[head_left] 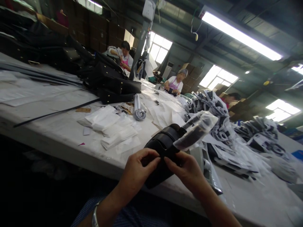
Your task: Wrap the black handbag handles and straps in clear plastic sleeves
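Observation:
A black bag (167,136) with a smooth surface rests at the front edge of the table, tilted towards me. On its near side, my left hand (139,167) pinches the black material between thumb and fingertips. Close by, my right hand (187,168) grips the same bag from the other side, its thumb near the left one. Whatever small part lies between the fingertips is too dark to make out. A piece in clear, whitish wrapping (195,130) sticks out from the bag's upper right.
Stacked white paper sheets (120,129) and a clear plastic roll (139,108) lie beyond my left hand. Black bags (113,82) are piled at the back left. Wrapped dark pieces (210,107) heap up on the right. Two co-workers (175,83) (125,56) work farther back.

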Available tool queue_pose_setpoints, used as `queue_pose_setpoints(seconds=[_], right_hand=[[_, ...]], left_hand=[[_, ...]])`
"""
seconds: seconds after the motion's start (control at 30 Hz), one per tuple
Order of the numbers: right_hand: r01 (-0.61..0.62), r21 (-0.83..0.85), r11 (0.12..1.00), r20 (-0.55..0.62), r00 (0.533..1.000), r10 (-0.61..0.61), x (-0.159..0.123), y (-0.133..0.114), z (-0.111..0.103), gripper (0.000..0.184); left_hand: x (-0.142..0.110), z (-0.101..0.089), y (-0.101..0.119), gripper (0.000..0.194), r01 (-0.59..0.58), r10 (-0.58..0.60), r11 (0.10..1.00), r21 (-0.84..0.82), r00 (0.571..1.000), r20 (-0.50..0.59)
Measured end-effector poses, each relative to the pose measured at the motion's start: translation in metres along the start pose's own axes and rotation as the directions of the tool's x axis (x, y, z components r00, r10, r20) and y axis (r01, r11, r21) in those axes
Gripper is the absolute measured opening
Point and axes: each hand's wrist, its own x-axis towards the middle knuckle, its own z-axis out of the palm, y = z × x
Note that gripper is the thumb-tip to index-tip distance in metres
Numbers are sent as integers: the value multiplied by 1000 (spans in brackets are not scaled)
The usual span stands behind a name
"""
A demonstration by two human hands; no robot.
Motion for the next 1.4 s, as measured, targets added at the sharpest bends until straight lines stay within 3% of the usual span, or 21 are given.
queue_pose_setpoints(seconds=[0.2, 0.57, 0.83, 1.4], right_hand=[[-25, -12, 1000, -72, 997, 24, -1, 0, 10, 26], [-40, -54, 998, -54, 998, 37, -6, 5, 9, 29], [13, -64, 998, 3, 1000, -13, -2, 3, 0, 26], [15, -48, 999, -128, 992, -21, -6, 0, 18, 9]], left_hand=[[1, 1, 5, 10, -13, 15, 998, 56, 999, -42], [-6, 7, 1, 3, -100, 127, 972, 211, 985, -117], [-5, 5, -3, 7, -18, 30, 992, 121, 995, -100], [0, 4, -5, 13, 75, -75, 997, 1, 996, -38]])
